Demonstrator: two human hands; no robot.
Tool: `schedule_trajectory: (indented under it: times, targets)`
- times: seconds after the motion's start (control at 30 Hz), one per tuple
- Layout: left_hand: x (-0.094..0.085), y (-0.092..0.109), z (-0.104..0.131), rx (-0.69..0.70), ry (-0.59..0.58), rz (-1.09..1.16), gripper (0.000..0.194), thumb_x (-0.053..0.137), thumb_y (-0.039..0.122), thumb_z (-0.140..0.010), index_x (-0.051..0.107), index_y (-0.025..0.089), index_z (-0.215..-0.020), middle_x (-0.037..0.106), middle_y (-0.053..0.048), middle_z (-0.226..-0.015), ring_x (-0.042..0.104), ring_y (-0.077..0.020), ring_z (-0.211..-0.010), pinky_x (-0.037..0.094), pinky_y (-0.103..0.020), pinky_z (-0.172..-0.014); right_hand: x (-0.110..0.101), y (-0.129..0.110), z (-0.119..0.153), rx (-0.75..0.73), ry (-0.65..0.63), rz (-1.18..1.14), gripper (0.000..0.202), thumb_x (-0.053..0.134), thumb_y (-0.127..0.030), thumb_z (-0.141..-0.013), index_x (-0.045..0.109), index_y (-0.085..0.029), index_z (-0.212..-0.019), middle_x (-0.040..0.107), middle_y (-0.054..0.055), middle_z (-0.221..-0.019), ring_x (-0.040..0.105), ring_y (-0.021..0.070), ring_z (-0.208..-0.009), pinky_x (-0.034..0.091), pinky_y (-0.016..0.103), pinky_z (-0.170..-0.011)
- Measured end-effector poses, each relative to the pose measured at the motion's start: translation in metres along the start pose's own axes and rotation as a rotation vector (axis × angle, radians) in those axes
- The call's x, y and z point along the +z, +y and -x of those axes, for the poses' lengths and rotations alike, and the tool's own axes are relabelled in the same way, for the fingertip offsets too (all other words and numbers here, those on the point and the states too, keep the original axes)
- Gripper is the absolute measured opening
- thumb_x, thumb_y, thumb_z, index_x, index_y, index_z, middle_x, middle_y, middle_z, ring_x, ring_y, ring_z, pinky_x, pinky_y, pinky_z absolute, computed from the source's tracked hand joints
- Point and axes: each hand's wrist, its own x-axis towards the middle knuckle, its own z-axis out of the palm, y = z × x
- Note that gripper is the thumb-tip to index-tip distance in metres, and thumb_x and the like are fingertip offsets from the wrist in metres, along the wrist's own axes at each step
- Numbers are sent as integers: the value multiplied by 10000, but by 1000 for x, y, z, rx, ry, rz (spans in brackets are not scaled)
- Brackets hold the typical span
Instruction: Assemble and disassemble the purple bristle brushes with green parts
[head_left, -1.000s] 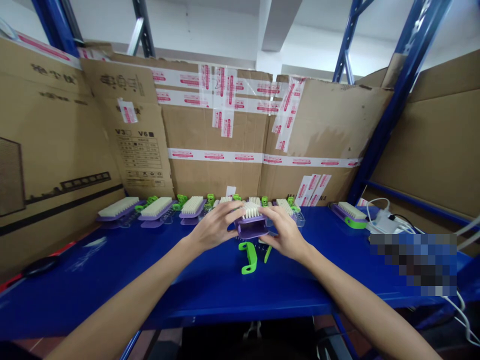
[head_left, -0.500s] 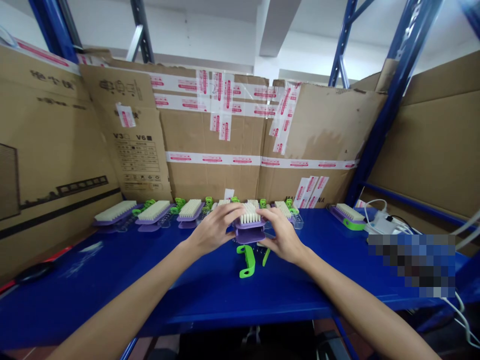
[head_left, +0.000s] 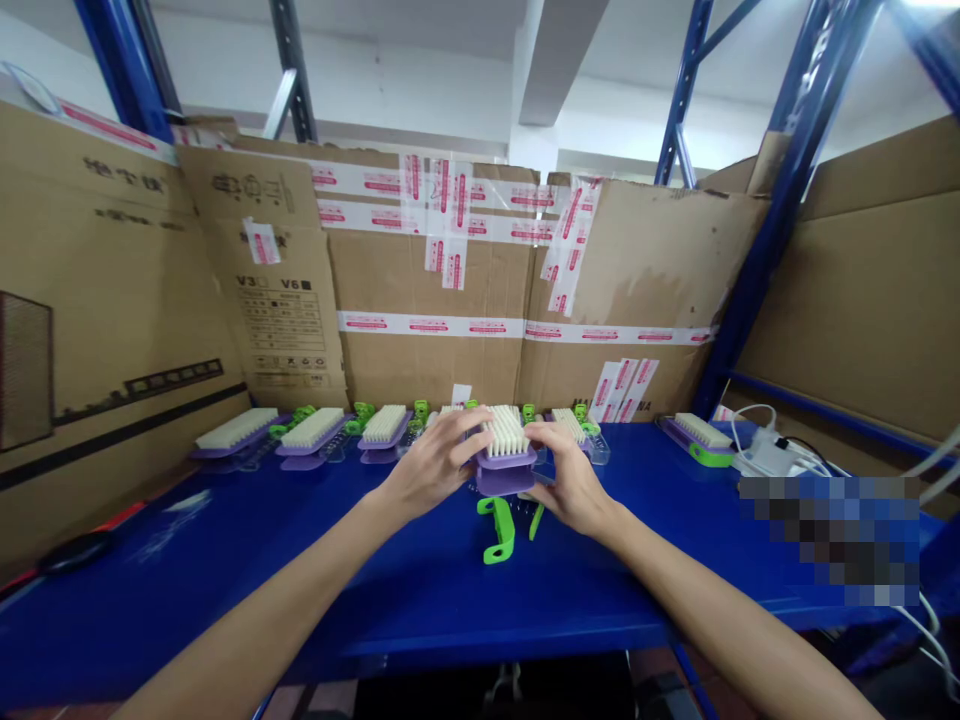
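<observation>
Between both hands, a purple brush (head_left: 507, 462) with cream bristles is held just above the blue shelf, bristles up and its hollow purple end toward me. My left hand (head_left: 442, 455) grips its left side, fingers over the bristle edge. On the other side my right hand (head_left: 568, 475) is closed round the brush's right edge, thumb low. Below the brush lies a curved green plastic bracket (head_left: 498, 532) with holes in its ends. A second green piece (head_left: 536, 521) rests beside it, near clear plastic that my hands and the brush partly hide.
Similar purple brushes (head_left: 311, 430) with green clips and clear plastic parts line the back of the blue shelf (head_left: 247, 580). Another brush with a green end (head_left: 699, 440) stands at right, near a white adapter (head_left: 772, 452) and cables. Taped cardboard (head_left: 427, 355) walls the back.
The brush has tipped slightly, showing more of its bristle face. My left fingers have shifted a little along the bristles. The view has moved slightly; the green pieces stay on the shelf.
</observation>
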Motion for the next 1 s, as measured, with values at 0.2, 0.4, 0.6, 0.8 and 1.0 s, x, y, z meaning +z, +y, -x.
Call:
schedule_trajectory:
  times: [0.2, 0.4, 0.6, 0.8, 1.0]
  targets:
    - [-3, 0, 1, 46, 11, 0, 600, 647, -11, -1050, 421, 306, -1507, 611, -186, -1609, 539, -346, -1621, 601, -635, -1182, 3, 1, 2, 13, -12, -59, 744, 746, -270, -1089, 332, -363, -1700, 577, 178, -1475, 645, 370, -1358, 656, 583, -1052]
    - [-9, -1, 4, 8, -22, -5, 574, 643, -67, -1012, 492, 322, -1405, 581, -156, -1667, 482, -355, -1667, 569, -652, -1215, 7, -13, -1, 185, 17, -195, 1210, 998, -650, -816, 257, -345, -1723, 509, 182, -1565, 683, 358, -1248, 647, 609, -1103]
    - [-9, 6, -4, 37, -4, -122, 519, 665, 56, -1040, 519, 365, -1429, 659, -93, -1559, 570, -312, -1589, 607, -575, -1202, 19, -16, 4, 229, -53, -130, 1383, 983, -582, -872, -1, -338, -1812, 373, 245, -1751, 553, 442, -1555, 527, 689, -1279]
    - [3, 16, -7, 108, 86, -232, 597, 786, 179, -977, 518, 412, -1456, 694, -41, -1453, 632, -294, -1475, 609, -578, -1218, 21, -22, 5, 243, -58, -110, 1499, 1020, -565, -824, -62, -348, -1837, 332, 247, -1815, 456, 474, -1651, 463, 724, -1328]
    - [-2, 13, -2, 223, 86, -383, 566, 832, 113, -939, 591, 423, -1347, 688, -6, -1465, 622, -258, -1449, 615, -541, -1219, 17, -29, 3, 246, -42, -107, 1254, 913, -374, -947, 38, -308, -1844, 403, 202, -1810, 446, 417, -1676, 435, 667, -1365]
